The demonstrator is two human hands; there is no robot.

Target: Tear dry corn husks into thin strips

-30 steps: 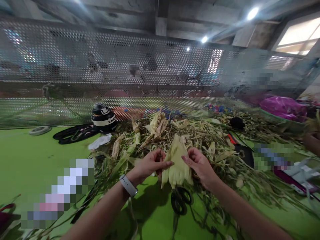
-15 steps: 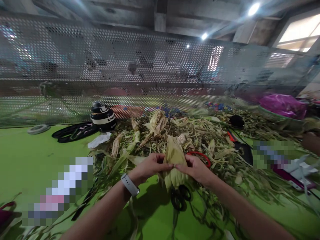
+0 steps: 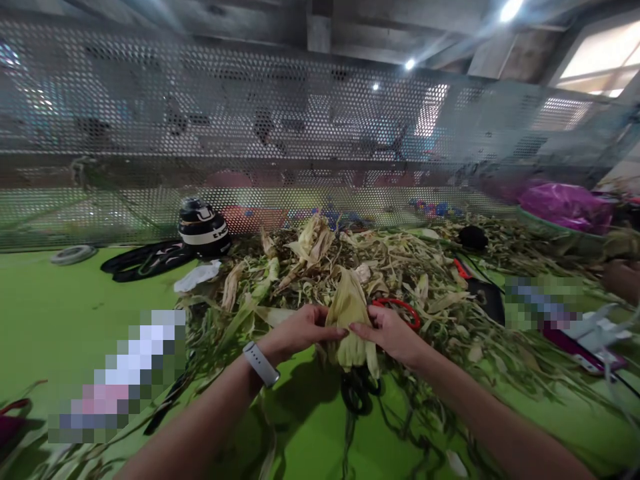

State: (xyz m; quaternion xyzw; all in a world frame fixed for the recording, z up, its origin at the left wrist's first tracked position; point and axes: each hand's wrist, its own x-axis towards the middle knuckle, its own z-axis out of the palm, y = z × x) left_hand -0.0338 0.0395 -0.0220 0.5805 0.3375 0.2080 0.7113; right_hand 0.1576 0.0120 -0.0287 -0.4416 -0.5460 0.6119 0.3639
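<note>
Between both hands a pale yellow-green corn husk (image 3: 349,300) is held up over the green table. My left hand (image 3: 311,329), with a light watch band at the wrist, grips its left edge, thumb across the front. On the other edge my right hand (image 3: 389,332) pinches it in the same way, the two thumb tips nearly meeting. Below the husk lie black-handled scissors (image 3: 356,395), partly hidden by it. Just behind my right hand shows a red loop-shaped handle (image 3: 407,311); what it belongs to is buried in husks.
A heap of dried husks (image 3: 430,267) spreads behind and to the right. At the back left stand a black bottle (image 3: 203,230), a black strap-like item (image 3: 143,260) and a tape roll (image 3: 73,255). A perforated metal screen (image 3: 300,140) closes the far side. Purple plastic (image 3: 565,205) lies right.
The husk's lower end has shifted slightly, with a strip now hanging at its right side. Both hands keep nearly the same grip. The view has tilted a little.
</note>
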